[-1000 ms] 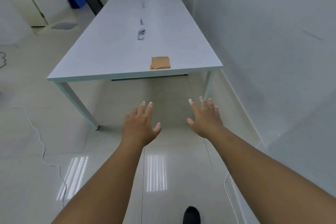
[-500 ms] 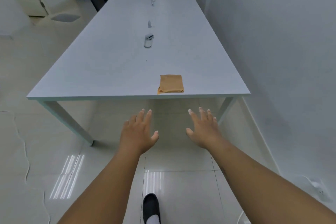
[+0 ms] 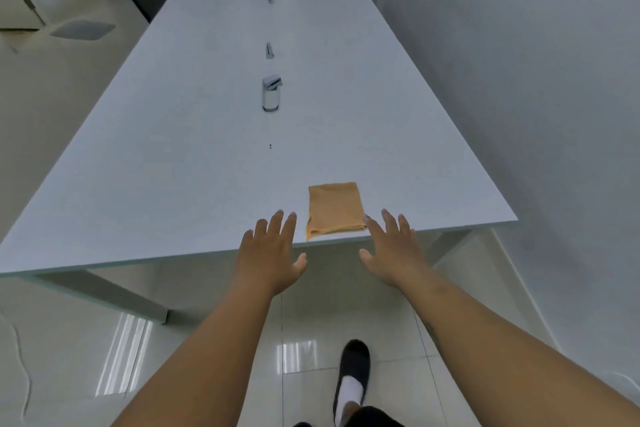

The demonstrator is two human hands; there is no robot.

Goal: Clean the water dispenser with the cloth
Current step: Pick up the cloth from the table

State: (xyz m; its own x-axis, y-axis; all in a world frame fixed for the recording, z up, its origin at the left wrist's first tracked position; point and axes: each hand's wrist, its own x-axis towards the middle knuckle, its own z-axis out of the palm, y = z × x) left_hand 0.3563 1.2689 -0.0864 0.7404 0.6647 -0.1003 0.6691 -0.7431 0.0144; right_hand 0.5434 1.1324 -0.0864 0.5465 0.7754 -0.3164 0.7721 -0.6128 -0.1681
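Bright, even light; floor (image 3: 294,357) glare; wide-angle bending at edges, perhaps slight blur.

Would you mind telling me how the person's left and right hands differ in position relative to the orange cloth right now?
The left hand hovers left of the cloth, clear of it; the right hand is on the cloth's right, one fingertip at its near corner. The left hand's fingers lie closer together; the right hand's are more spread. Both are open, palms down, holding nothing.
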